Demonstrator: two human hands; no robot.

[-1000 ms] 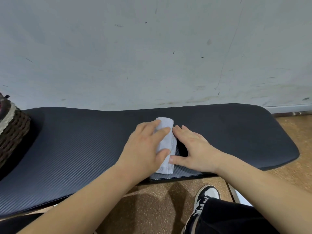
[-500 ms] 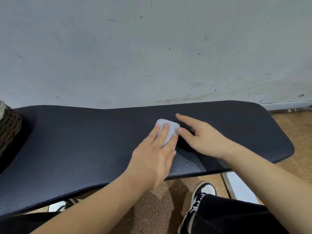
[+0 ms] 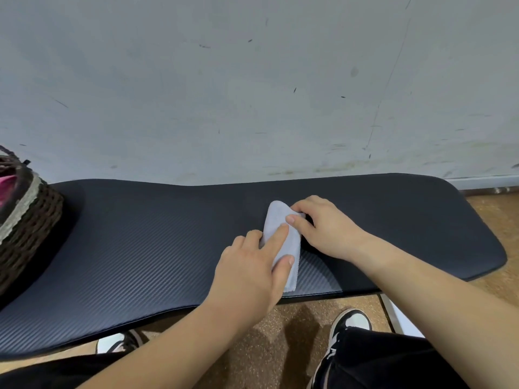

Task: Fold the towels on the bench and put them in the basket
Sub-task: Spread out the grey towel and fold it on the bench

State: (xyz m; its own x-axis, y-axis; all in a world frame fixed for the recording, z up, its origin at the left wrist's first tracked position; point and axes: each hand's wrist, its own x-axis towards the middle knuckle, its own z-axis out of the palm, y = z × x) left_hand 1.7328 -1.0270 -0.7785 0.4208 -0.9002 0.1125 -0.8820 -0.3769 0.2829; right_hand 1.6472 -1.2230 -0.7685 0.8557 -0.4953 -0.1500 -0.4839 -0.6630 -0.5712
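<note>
I have the small pale towel (image 3: 275, 214) lying lengthwise near the middle of the dark ribbed tabletop (image 3: 154, 242), its near end close to the front edge, folded into a narrow strip. The left grip (image 3: 252, 265) is closed on its near half: the forefinger lies along the top, the thumb presses the right edge, and the other fingers curl at the left edge. The right grip (image 3: 325, 228) is clamped on the far end, thumb on top and fingers curled over the far right side. The woven brown basket (image 3: 31, 220) sits at the tabletop's left end, well apart from the towel, with something pink (image 3: 7, 182) inside it. Any marking on the black-and-white shoe (image 3: 351, 322) on the cork-coloured floor (image 3: 280, 332) is too small for me to read. Half a second ago the left grip lay flat on the towel with its fingers straight and covered most of it, and the right grip rested beside it with fingers stretched out; now both are curled onto the cloth, more of the towel shows, and more of the basket has come into view at the left.
</note>
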